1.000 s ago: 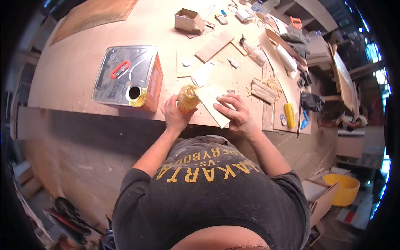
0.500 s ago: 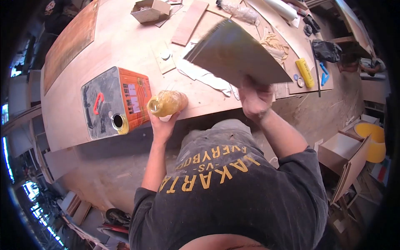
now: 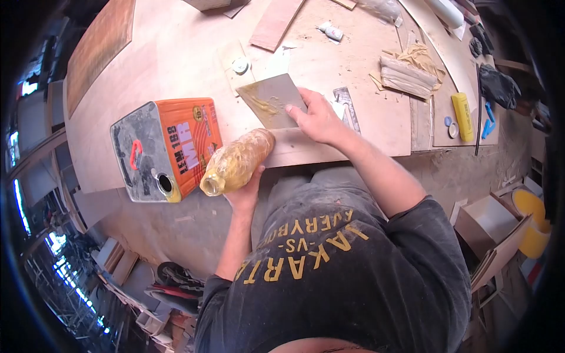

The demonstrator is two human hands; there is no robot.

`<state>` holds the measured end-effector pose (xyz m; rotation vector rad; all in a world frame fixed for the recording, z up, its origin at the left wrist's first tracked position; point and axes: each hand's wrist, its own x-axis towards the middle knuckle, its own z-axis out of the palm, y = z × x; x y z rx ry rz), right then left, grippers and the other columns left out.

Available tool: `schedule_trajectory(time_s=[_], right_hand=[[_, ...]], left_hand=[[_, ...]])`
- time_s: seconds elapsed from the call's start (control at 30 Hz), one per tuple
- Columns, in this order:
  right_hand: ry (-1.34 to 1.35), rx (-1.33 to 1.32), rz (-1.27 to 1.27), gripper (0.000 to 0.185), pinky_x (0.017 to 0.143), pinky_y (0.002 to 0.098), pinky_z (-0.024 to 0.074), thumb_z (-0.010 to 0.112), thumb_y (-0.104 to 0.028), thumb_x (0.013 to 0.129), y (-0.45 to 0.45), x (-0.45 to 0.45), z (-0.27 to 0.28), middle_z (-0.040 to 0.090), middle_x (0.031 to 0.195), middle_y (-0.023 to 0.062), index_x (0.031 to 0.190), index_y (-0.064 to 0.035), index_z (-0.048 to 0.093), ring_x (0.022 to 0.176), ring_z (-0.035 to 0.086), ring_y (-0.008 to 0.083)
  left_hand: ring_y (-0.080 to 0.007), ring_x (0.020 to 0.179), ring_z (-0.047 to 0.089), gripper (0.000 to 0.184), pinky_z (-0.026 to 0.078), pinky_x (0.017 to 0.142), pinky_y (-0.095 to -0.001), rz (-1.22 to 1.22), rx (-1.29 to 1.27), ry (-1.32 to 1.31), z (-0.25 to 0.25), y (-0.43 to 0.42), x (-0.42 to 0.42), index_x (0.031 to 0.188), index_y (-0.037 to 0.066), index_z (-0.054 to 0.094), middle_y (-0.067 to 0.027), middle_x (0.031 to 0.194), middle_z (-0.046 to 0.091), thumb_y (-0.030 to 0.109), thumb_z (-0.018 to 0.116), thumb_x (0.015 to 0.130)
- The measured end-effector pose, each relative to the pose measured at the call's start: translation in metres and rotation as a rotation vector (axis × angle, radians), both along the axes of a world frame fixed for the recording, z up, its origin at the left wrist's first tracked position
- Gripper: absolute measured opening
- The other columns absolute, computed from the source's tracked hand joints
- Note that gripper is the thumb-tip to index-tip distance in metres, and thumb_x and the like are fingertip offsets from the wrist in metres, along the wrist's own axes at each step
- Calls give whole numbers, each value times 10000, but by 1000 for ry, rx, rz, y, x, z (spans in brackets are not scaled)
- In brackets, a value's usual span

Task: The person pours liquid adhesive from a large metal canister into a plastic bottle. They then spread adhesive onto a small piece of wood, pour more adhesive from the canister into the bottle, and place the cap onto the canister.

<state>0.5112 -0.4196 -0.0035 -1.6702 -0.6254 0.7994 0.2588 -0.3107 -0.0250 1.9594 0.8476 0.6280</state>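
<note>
My left hand (image 3: 246,189) is wrapped round a plastic bottle (image 3: 240,159) coated in yellowish glue. The bottle is tilted, its open mouth pointing down-left, near the orange glue can (image 3: 197,135). Between the thumb and fingers of my right hand (image 3: 318,117) is a thin flat rectangular sheet (image 3: 282,94), with yellow glue smeared on the face towards me. The sheet's lower edge is close to the bottle's base; whether they touch I cannot tell. The can stands at the table's front edge, its round spout hole open.
The plywood table (image 3: 176,53) carries a round white lid (image 3: 240,65), a small white tube (image 3: 331,31), a folded cloth bundle (image 3: 409,76) and a yellow cylinder (image 3: 463,116). A wooden plank (image 3: 276,23) lies farther back. Boxes (image 3: 485,220) stand on the floor at right.
The sheet has come down and leftward from a raised position, and its glue-smeared face now shows. The bottle has swung so more of its side is visible. My view has shifted slightly.
</note>
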Motion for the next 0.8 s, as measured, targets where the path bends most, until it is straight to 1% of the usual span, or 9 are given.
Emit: schedule_trajectory(time_s=[0.1, 0.2, 0.3, 0.5, 0.53, 0.63, 0.67, 0.77, 0.8], right_hand=[[-60, -22, 209, 388, 988, 382, 534, 623, -103, 961, 6, 22, -17, 756, 1169, 207, 1310, 66, 647, 1095, 710, 249], [50, -91, 325, 380, 953, 376, 547, 615, -85, 961, 20, 35, -18, 762, 1131, 181, 1309, 62, 654, 1044, 709, 220], [58, 22, 334, 366, 925, 364, 556, 605, -64, 961, 33, 27, -18, 764, 1093, 156, 1303, 51, 671, 1003, 701, 194], [-137, 86, 526, 360, 872, 379, 567, 601, -51, 966, 44, -8, 11, 771, 1036, 224, 1310, 26, 676, 926, 743, 276], [-176, 7, 582, 358, 853, 403, 568, 588, -35, 965, 44, -7, 37, 746, 1023, 268, 1308, 21, 672, 911, 747, 346], [-224, -99, 617, 396, 915, 489, 549, 549, -89, 948, 48, -5, 73, 721, 1070, 299, 1312, 4, 673, 1013, 710, 453], [-232, -77, 613, 370, 910, 490, 549, 566, -103, 959, 48, -4, 78, 717, 1064, 303, 1291, 27, 664, 1000, 699, 467], [-291, -64, 564, 326, 831, 369, 564, 585, -65, 1013, 49, 0, 98, 754, 1021, 197, 1314, 51, 638, 909, 714, 223], [-174, -97, 548, 333, 845, 356, 562, 594, -98, 1036, 45, 1, 112, 742, 1055, 163, 1323, 70, 615, 953, 682, 177]], left_hand=[[-272, 1329, 594, 823, 473, 1146, -428, 9, -36, 28, 4, -4, 1, 1497, -8, 489, -152, 1470, 589, 29, 915, 794], [-269, 1318, 603, 786, 476, 1138, -426, 14, -4, 73, 7, -5, 2, 1485, -1, 510, -144, 1448, 610, 42, 906, 808], [-269, 1290, 625, 759, 482, 1126, -420, 35, 7, 136, -1, -5, -3, 1454, 20, 547, -132, 1411, 641, 74, 921, 795], [-283, 1220, 671, 687, 509, 1076, -435, 115, 34, 9, -6, -2, -1, 1324, 53, 657, -117, 1289, 707, 132, 974, 720], [-309, 1157, 696, 685, 532, 1013, -449, 115, -20, -25, -9, 0, -1, 1275, 55, 678, -128, 1240, 718, 137, 987, 669], [-344, 1059, 712, 665, 550, 920, -466, 111, 165, -2, -10, 5, 1, 1211, 52, 689, -138, 1163, 721, 133, 991, 624], [-366, 1089, 681, 686, 509, 928, -495, 170, 168, 9, -9, 3, 4, 1216, 54, 663, -132, 1177, 700, 161, 984, 620], [-349, 1171, 638, 766, 437, 1005, -511, 146, 281, 79, -18, 8, -3, 1287, 58, 601, -120, 1227, 670, 233, 987, 649], [-343, 1188, 625, 800, 414, 1021, -508, 141, 278, 71, -21, 8, -4, 1311, 58, 579, -120, 1240, 660, 260, 988, 654]])
